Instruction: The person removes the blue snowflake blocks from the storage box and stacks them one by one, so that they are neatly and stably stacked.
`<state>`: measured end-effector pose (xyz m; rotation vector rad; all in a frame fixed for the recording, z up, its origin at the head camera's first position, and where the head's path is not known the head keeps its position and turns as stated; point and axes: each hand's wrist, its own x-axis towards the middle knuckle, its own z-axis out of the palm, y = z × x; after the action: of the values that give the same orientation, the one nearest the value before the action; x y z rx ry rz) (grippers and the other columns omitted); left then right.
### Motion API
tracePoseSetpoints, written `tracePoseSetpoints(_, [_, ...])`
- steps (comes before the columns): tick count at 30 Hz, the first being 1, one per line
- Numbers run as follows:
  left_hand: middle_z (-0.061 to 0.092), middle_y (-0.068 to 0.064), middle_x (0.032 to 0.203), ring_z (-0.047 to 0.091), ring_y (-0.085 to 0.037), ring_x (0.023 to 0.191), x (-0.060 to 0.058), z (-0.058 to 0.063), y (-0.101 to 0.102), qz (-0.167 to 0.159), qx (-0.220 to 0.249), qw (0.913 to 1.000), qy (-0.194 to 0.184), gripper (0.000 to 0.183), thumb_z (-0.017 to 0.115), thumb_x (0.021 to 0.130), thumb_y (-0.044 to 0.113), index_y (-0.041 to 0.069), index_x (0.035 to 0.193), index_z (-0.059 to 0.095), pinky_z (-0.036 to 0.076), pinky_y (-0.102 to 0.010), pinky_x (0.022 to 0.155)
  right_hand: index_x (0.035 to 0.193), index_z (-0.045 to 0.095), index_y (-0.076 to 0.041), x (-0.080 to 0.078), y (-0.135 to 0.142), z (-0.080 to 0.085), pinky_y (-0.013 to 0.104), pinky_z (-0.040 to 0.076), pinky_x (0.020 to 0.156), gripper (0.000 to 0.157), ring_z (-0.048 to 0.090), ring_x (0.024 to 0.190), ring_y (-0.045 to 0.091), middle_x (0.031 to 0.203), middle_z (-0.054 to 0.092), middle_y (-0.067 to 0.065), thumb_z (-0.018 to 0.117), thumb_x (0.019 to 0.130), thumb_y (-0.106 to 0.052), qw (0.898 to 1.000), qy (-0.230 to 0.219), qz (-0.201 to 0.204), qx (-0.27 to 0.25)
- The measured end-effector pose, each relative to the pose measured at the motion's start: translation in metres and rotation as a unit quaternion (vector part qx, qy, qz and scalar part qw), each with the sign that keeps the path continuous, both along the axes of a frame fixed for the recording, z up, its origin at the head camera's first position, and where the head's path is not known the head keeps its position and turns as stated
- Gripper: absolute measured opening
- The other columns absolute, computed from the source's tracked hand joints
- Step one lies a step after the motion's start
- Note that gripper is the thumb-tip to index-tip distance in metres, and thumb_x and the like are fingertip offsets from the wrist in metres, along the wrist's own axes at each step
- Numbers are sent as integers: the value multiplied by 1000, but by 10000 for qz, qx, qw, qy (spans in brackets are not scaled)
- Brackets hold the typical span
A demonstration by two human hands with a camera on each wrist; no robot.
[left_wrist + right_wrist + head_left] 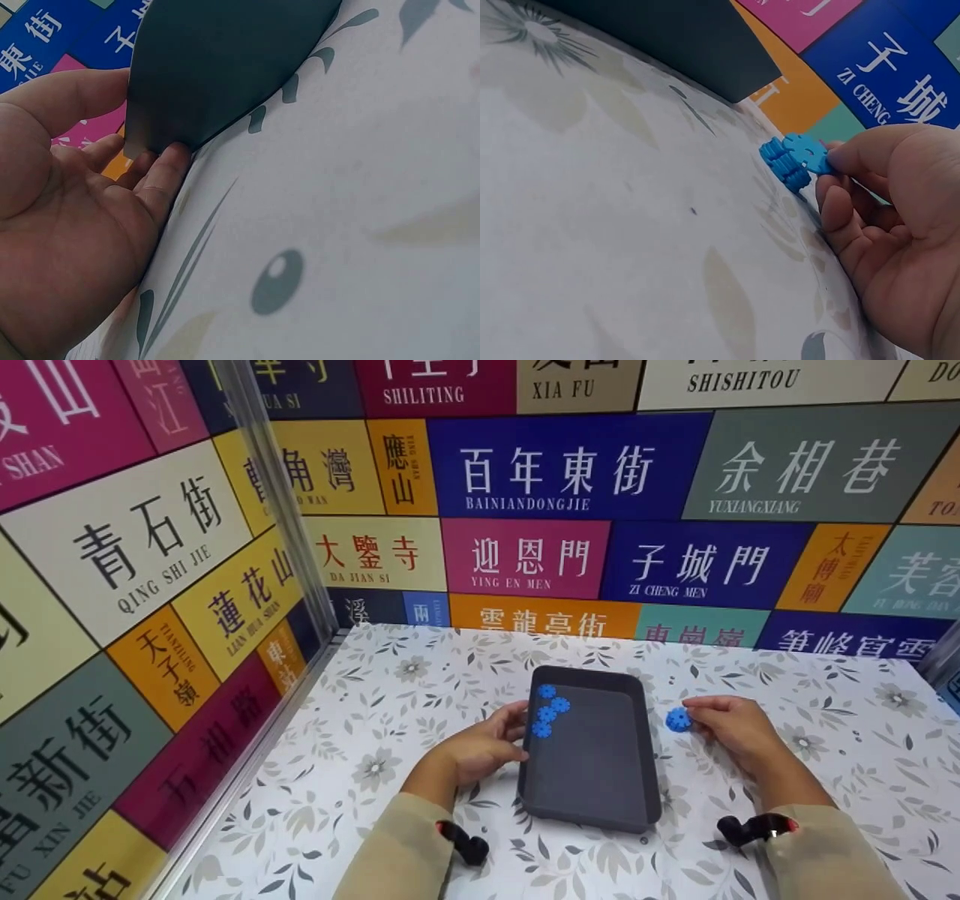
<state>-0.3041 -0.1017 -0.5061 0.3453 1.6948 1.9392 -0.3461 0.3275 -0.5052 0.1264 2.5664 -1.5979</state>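
A dark grey rectangular tray stands on the table. My left hand holds its left side, thumb and fingers against the outer wall; in the left wrist view, the wall lies between thumb and fingertips. Several blue notched interlocking discs lie inside along the tray's far left. To the right of the tray, my right hand pinches a blue interlocking disc between thumb and finger. More blue discs are bunched against it, low over the table.
White table cover with grey leaf and flower print lies under everything. Panels with coloured street signs rise behind the table and along the left. A metal corner post joins them. Each wrist wears a black camera.
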Motion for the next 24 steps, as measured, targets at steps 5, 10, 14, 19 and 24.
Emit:
tracePoseSetpoints(5, [36, -15, 170, 36, -31, 159, 0, -1, 0, -4, -25, 10000, 21, 96, 62, 86, -15, 13, 169, 24, 38, -48, 127, 141, 68, -2, 1, -3, 1, 22, 57, 75, 52, 64, 82, 4, 92, 73, -17, 73, 101, -36, 9998, -5, -173, 99])
tracePoseSetpoints(10, [38, -14, 170, 38, -30, 158, 0, 0, 0, 51, -88, 9999, -19, 96, 62, 85, -15, 15, 169, 25, 37, -49, 128, 141, 68, -3, 0, -6, 1, 22, 57, 74, 53, 64, 81, 5, 90, 72, -17, 75, 100, -35, 9994, -98, -328, 96])
tracePoseSetpoints(14, [39, -13, 170, 38, -29, 158, 1, 2, 0, 78, -167, 9998, -44, 97, 63, 86, -14, 17, 169, 26, 36, -49, 129, 142, 68, -5, -1, -6, 1, 22, 58, 75, 53, 65, 83, 6, 94, 72, -17, 75, 100, -36, 9989, -204, -381, 160])
tracePoseSetpoints(19, [39, -13, 171, 38, -29, 159, 1, 3, 0, 93, -196, 9997, -59, 96, 64, 86, -14, 17, 169, 27, 35, -50, 130, 141, 68, -6, 0, -6, 2, 23, 58, 76, 52, 65, 86, 8, 98, 72, -13, 75, 100, -37, 9987, -216, -391, 264])
tracePoseSetpoints(24, [38, -14, 171, 38, -30, 159, 1, 1, 1, 83, -91, 9999, -57, 96, 62, 86, -15, 16, 169, 26, 36, -49, 129, 141, 68, -8, 0, -7, 1, 22, 58, 78, 51, 65, 89, 8, 103, 71, -13, 74, 101, -38, 9985, -247, -396, 303])
